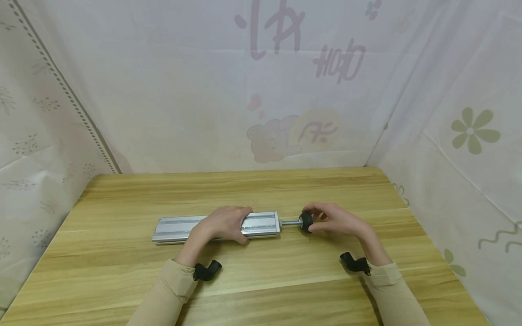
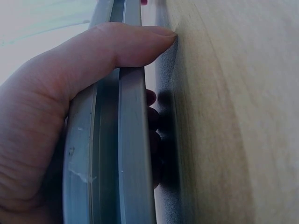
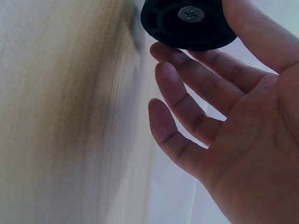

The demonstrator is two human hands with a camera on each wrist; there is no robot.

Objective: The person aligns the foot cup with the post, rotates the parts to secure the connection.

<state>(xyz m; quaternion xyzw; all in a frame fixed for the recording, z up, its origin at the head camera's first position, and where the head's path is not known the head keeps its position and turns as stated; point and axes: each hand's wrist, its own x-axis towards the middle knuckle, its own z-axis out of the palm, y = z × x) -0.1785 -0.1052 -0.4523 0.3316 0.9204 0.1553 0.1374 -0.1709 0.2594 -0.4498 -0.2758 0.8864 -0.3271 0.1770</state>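
A silver aluminium profile (image 1: 261,222) lies crosswise over the table, with slots along its length. My left hand (image 1: 226,224) grips it around the middle, thumb on the near side; in the left wrist view the fingertips (image 2: 154,135) show beneath it, between the metal and the wood. From the profile's right end a threaded rod (image 1: 290,223) sticks out, carrying a round black levelling foot (image 1: 306,222). My right hand (image 1: 332,219) pinches this foot between thumb and fingers. A cross-head screw (image 3: 191,14) sits in the middle of the foot's underside.
The wood-grain table (image 1: 261,285) is bordered by pale printed cloth (image 1: 183,90) at the back and both sides. Black curved pieces (image 1: 208,270) are worn at the cuffs of both beige sleeves.
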